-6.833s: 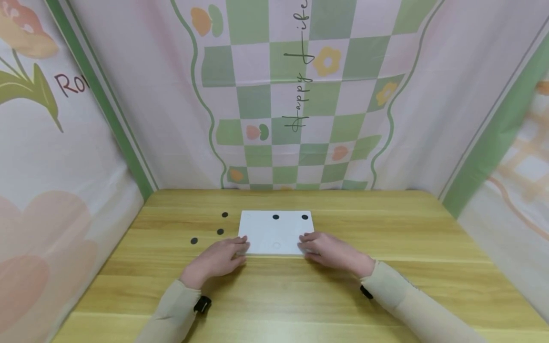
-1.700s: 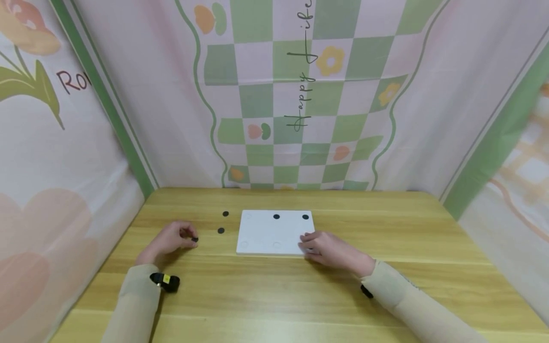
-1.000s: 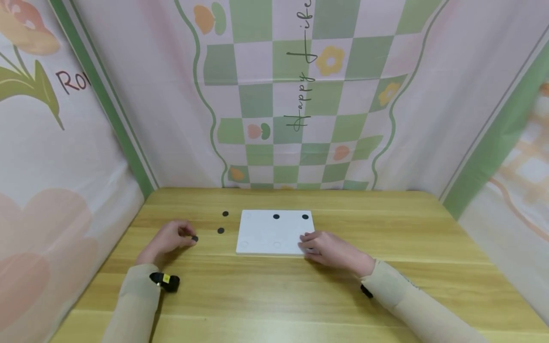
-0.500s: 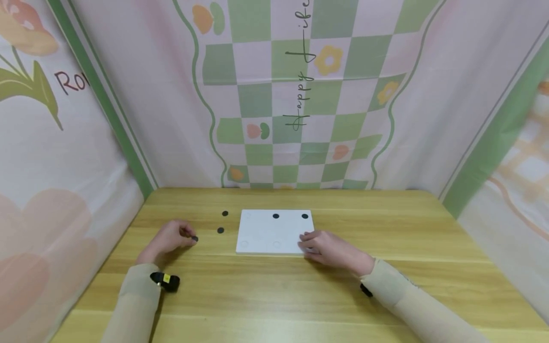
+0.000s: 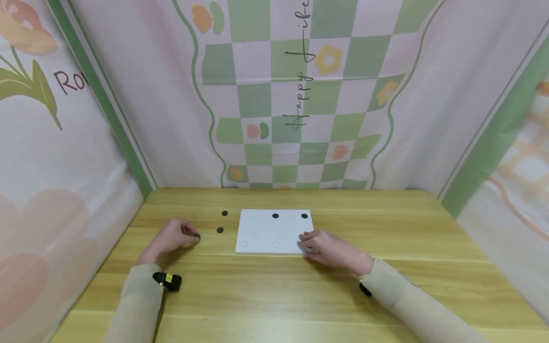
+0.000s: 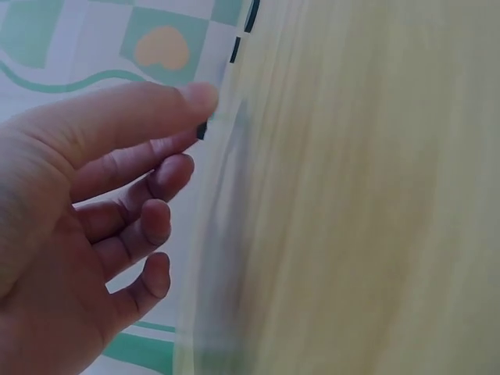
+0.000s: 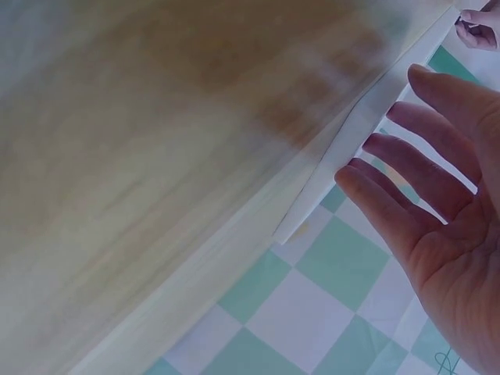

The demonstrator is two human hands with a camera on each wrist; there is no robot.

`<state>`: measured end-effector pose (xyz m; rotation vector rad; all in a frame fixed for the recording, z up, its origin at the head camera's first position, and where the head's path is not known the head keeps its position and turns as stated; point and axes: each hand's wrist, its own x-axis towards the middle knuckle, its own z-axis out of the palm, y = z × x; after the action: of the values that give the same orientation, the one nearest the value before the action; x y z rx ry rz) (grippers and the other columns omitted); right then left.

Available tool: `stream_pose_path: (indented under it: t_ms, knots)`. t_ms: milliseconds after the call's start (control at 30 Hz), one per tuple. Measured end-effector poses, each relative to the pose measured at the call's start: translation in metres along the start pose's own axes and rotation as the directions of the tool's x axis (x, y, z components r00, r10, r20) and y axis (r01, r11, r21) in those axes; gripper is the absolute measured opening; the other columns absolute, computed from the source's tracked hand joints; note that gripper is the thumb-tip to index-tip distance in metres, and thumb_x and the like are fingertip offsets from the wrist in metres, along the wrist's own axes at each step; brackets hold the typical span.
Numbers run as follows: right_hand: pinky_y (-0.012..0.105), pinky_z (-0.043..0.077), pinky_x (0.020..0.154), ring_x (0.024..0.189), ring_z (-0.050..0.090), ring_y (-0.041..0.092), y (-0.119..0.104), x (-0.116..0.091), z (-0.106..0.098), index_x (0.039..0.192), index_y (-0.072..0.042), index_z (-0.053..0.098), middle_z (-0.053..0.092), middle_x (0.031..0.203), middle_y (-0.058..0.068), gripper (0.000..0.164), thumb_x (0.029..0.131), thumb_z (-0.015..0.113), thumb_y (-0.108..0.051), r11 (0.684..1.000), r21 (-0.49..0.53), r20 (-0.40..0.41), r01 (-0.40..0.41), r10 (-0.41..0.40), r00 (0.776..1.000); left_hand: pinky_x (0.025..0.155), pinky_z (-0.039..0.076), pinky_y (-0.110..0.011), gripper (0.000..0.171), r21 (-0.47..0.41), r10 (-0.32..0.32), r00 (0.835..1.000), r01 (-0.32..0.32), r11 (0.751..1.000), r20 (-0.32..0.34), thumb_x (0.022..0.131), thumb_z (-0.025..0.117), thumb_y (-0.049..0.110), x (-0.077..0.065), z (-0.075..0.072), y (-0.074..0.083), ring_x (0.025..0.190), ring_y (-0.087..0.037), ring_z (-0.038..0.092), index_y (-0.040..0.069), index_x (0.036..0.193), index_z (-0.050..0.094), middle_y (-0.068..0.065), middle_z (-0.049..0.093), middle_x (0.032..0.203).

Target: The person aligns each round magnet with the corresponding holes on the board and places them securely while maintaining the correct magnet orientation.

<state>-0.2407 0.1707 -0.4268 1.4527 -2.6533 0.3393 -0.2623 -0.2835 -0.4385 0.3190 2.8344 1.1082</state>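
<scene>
My left hand (image 5: 171, 237) pinches a small black disc (image 5: 197, 237) between thumb and index finger, left of a white board. In the left wrist view the disc (image 6: 202, 131) shows edge-on under the thumb tip, the other fingers loosely bent. Fingertips of my right hand (image 5: 329, 249) rest at the right front corner of the white board (image 5: 261, 233), covering that corner. Two black discs sit on the board, one at the back middle (image 5: 275, 216) and one at the back right (image 5: 304, 216). Faint round marks show at its back left, front left and front middle.
Two more loose black discs lie on the wooden table (image 5: 274, 295) left of the board, one farther back (image 5: 225, 213) and one nearer (image 5: 220, 230). Patterned cloth curtains (image 5: 296, 95) stand behind the table and at both sides.
My left hand has gone from the board's left front corner to the leftmost loose disc and taken it between its fingers, now shifted slightly right. My right hand stays on the board.
</scene>
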Motion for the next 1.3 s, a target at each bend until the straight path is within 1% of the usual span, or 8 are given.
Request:
stream_pose_path:
  t_ms: [133, 367, 533, 733, 867, 1000, 1100, 1300]
  knots:
    - [0.037, 0.055, 0.087, 0.107, 0.065, 0.029, 0.001, 0.000, 0.000, 0.110, -0.001, 0.069, 0.067, 0.114, 0.019, 0.026, 0.085, 0.069, -0.007, 1.000, 0.003, 0.006, -0.008, 0.008, 1.000, 0.067, 0.048, -0.028, 0.020, 0.022, 0.008, 1.000, -0.008, 1.000, -0.019, 0.077, 0.078, 0.022, 0.001, 0.002, 0.003, 0.075, -0.015, 0.056, 0.010, 0.091, 0.070, -0.003, 0.065, 0.084]
    - [0.038, 0.054, 0.089, 0.108, 0.064, 0.029, 0.000, -0.001, 0.000, 0.111, -0.002, 0.069, 0.067, 0.115, 0.018, 0.026, 0.085, 0.069, -0.008, 1.000, 0.017, 0.021, -0.016, 0.016, 1.000, 0.062, 0.046, -0.028, 0.021, 0.012, 0.020, 0.999, -0.020, 1.000, -0.042, 0.077, 0.078, 0.023, 0.001, 0.007, 0.013, 0.073, -0.016, 0.054, 0.011, 0.091, 0.070, -0.003, 0.063, 0.084]
    - [0.039, 0.054, 0.090, 0.108, 0.064, 0.029, 0.000, -0.001, 0.000, 0.111, -0.002, 0.069, 0.067, 0.115, 0.018, 0.027, 0.086, 0.069, -0.010, 1.000, 0.006, 0.028, -0.022, 0.022, 0.999, 0.062, 0.046, -0.028, 0.019, 0.018, 0.032, 0.998, -0.031, 0.999, -0.054, 0.076, 0.079, 0.022, 0.004, 0.012, 0.016, 0.073, -0.016, 0.053, 0.012, 0.089, 0.070, -0.002, 0.063, 0.083]
    - [0.040, 0.054, 0.090, 0.108, 0.064, 0.029, 0.000, -0.001, 0.001, 0.110, -0.001, 0.069, 0.067, 0.114, 0.018, 0.026, 0.085, 0.069, -0.009, 1.000, 0.005, 0.013, -0.015, 0.015, 1.000, 0.061, 0.048, -0.027, 0.020, 0.002, 0.043, 0.998, -0.043, 0.999, -0.042, 0.076, 0.079, 0.022, 0.009, 0.019, 0.021, 0.074, -0.016, 0.054, 0.012, 0.090, 0.069, -0.003, 0.062, 0.085]
    - [0.041, 0.054, 0.089, 0.108, 0.064, 0.030, 0.000, -0.001, 0.000, 0.110, -0.001, 0.069, 0.067, 0.114, 0.019, 0.026, 0.086, 0.069, -0.009, 1.000, 0.016, 0.016, -0.015, 0.015, 1.000, 0.060, 0.048, -0.027, 0.021, 0.004, 0.056, 0.998, -0.056, 0.998, -0.038, 0.075, 0.079, 0.022, 0.011, 0.023, 0.027, 0.073, -0.016, 0.054, 0.011, 0.090, 0.069, -0.004, 0.063, 0.085]
    - [0.040, 0.054, 0.088, 0.108, 0.065, 0.030, 0.000, 0.000, -0.001, 0.110, -0.001, 0.069, 0.067, 0.114, 0.018, 0.026, 0.085, 0.070, -0.009, 1.000, 0.021, 0.020, -0.013, 0.013, 1.000, 0.062, 0.048, -0.027, 0.021, 0.007, 0.068, 0.997, -0.067, 0.998, -0.042, 0.075, 0.080, 0.022, 0.012, 0.028, 0.035, 0.075, -0.015, 0.054, 0.011, 0.089, 0.070, -0.004, 0.063, 0.086]
    - [0.039, 0.054, 0.089, 0.108, 0.064, 0.029, 0.000, 0.000, -0.001, 0.110, -0.003, 0.070, 0.067, 0.114, 0.017, 0.026, 0.085, 0.069, -0.010, 1.000, 0.021, 0.028, -0.022, 0.022, 0.999, 0.064, 0.048, -0.027, 0.021, 0.007, 0.074, 0.997, -0.074, 0.997, -0.037, 0.075, 0.080, 0.023, 0.014, 0.031, 0.041, 0.077, -0.016, 0.054, 0.011, 0.090, 0.070, -0.003, 0.063, 0.088]
    - [0.038, 0.053, 0.091, 0.110, 0.064, 0.027, 0.000, 0.000, -0.002, 0.112, -0.004, 0.069, 0.067, 0.116, 0.016, 0.027, 0.086, 0.069, -0.011, 0.999, 0.018, 0.043, -0.043, 0.042, 0.998, 0.060, 0.048, -0.028, 0.018, 0.006, 0.106, 0.994, -0.106, 0.994, -0.026, 0.076, 0.080, 0.023, 0.019, 0.039, 0.048, 0.074, -0.015, 0.053, 0.012, 0.087, 0.070, -0.002, 0.062, 0.087]
